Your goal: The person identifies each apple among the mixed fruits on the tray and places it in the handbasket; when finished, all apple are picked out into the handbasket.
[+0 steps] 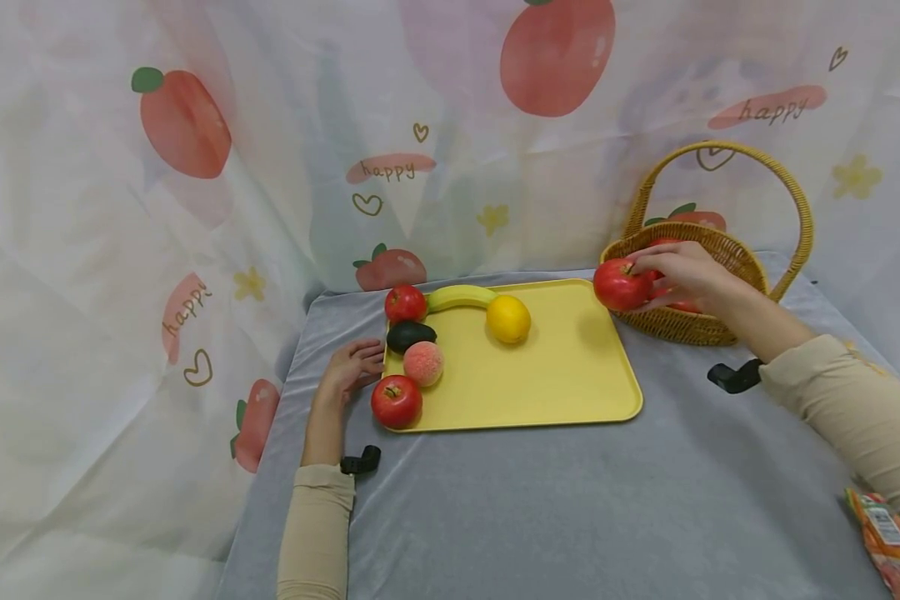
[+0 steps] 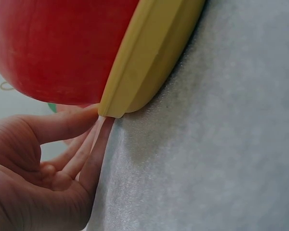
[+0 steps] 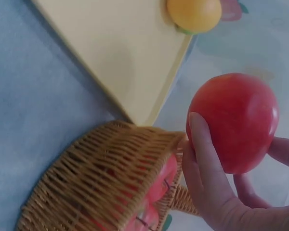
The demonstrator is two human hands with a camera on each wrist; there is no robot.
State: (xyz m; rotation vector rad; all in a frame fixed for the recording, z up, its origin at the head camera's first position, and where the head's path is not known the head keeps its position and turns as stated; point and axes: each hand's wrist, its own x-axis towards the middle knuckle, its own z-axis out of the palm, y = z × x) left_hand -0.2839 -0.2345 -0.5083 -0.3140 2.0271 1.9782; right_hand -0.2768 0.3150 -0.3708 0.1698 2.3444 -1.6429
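Note:
My right hand (image 1: 682,271) grips a red apple (image 1: 621,285) between thumb and fingers, over the tray's right back corner, beside the wicker basket (image 1: 675,327). More red apples (image 3: 161,183) lie inside the basket. At the left edge of the yellow tray (image 1: 540,375), my left hand (image 1: 354,365) pinches the rim, with thumb (image 2: 70,122) at the top and fingers below. Along that side lie a red apple (image 1: 406,304), a dark green avocado (image 1: 411,337), a peach (image 1: 423,363) and another red apple (image 1: 397,402). A banana (image 1: 459,297) and a lemon (image 1: 508,319) lie farther back.
The basket's tall arched handle (image 1: 802,208) rises at the back right. A printed cloth (image 1: 450,100) hangs right behind the table. Grey cloth (image 1: 540,508) covers the tabletop. An orange packet (image 1: 888,533) lies at the front right, near the right sleeve.

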